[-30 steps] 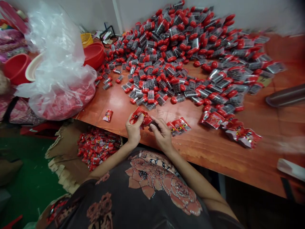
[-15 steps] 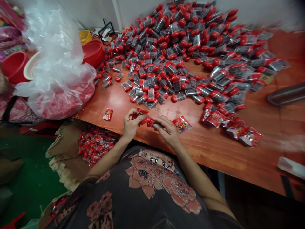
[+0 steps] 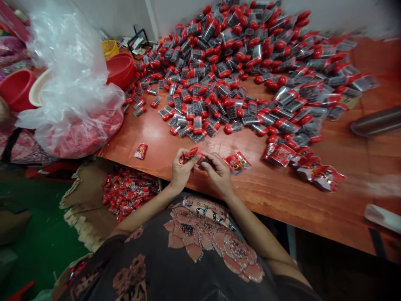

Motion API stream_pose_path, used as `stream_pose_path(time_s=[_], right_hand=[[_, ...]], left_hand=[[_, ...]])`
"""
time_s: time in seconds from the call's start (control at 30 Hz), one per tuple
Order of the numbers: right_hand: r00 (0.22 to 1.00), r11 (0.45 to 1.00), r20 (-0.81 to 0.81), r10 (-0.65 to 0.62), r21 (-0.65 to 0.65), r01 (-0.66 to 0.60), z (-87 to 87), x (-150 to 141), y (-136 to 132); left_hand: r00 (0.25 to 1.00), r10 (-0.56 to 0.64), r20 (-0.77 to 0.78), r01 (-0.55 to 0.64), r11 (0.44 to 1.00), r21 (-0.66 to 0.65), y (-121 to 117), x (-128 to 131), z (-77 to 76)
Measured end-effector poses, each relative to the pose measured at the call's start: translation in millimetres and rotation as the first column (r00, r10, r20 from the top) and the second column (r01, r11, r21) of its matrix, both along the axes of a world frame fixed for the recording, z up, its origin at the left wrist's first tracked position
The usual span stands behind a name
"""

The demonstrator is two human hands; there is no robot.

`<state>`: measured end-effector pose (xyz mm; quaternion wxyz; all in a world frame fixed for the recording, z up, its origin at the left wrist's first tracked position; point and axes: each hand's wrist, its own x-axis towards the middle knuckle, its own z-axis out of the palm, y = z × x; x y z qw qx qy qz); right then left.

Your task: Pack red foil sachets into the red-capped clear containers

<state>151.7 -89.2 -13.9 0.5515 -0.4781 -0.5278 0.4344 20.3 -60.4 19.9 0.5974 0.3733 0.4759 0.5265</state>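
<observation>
On a red-brown wooden tabletop (image 3: pixel 316 200), a person's left hand (image 3: pixel 183 171) and right hand (image 3: pixel 217 173) are working just beyond the near edge. Below that edge, a torn cardboard box (image 3: pixel 87 205) is holding loose red sachets (image 3: pixel 130 192). A large heap of clear capsules (image 3: pixel 219 71) with red caps is spreading across the far tabletop up to the wall, its near margin lying a short way ahead of the hands. A single sachet (image 3: pixel 141 151) is lying to the left of the hands, another (image 3: pixel 237 163) is lying just beside the right hand, and a row of sachets (image 3: pixel 300 167) is lying further right. A bulging plastic bag (image 3: pixel 72 75) and a red basin (image 3: pixel 120 71) are occupying the far left. Bare tabletop is showing on both sides of the hands. Both grips are closed: the left is pinching a red sachet (image 3: pixel 191 155) between thumb and fingers, while the right fingers (image 3: pixel 209 164) are pressing its other end, which is partly hidden.
</observation>
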Motion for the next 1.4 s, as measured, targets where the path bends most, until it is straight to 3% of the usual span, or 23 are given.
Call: stream_pose_path(time_s=[0.1,0.23,0.47,0.6,0.73,0.9,1.1,1.23,1.4], right_hand=[[1.000,1.000,-0.001,-0.020,-0.017,0.020,-0.5,-2,-3],[0.998,0.998,-0.065,-0.005,-0.064,0.001,3.0,-3,-7],[0.879,0.970,-0.471,-0.077,-0.241,-0.044,6.7,6,-4],[0.856,0.925,-0.516,-0.017,-0.334,-0.183,10.9,4,0],[0.817,0.866,-0.577,-0.003,-0.410,-0.286,16.3,-4,5],[0.809,0.862,-0.557,-0.187,-0.488,-0.136,17.6,-10,13],[0.781,0.842,-0.553,-0.290,-0.535,-0.067,19.6,-13,11],[0.795,0.854,-0.533,-0.288,-0.518,-0.038,20.1,-17,5],[0.807,0.854,-0.531,-0.257,-0.517,-0.068,10.4,-15,5]], left_hand=[[0.995,-0.069,0.078,0.076,0.992,-0.096,1,0,0.5],[0.974,-0.034,0.224,0.082,0.975,-0.208,10,-1,1.9],[0.969,0.043,0.244,0.036,0.951,-0.307,24,-10,2.1],[0.964,0.078,0.253,0.004,0.951,-0.308,22,-6,2.1],[0.967,0.040,0.250,0.012,0.979,-0.203,16,2,-0.5],[0.992,-0.017,0.126,0.030,0.994,-0.105,9,1,-1.6],[0.995,0.070,0.071,-0.066,0.996,-0.055,11,-9,-0.7],[0.985,0.112,0.130,-0.096,0.987,-0.126,13,-7,-1.4],[0.984,0.039,0.177,0.005,0.971,-0.241,5,0,-2.9]])
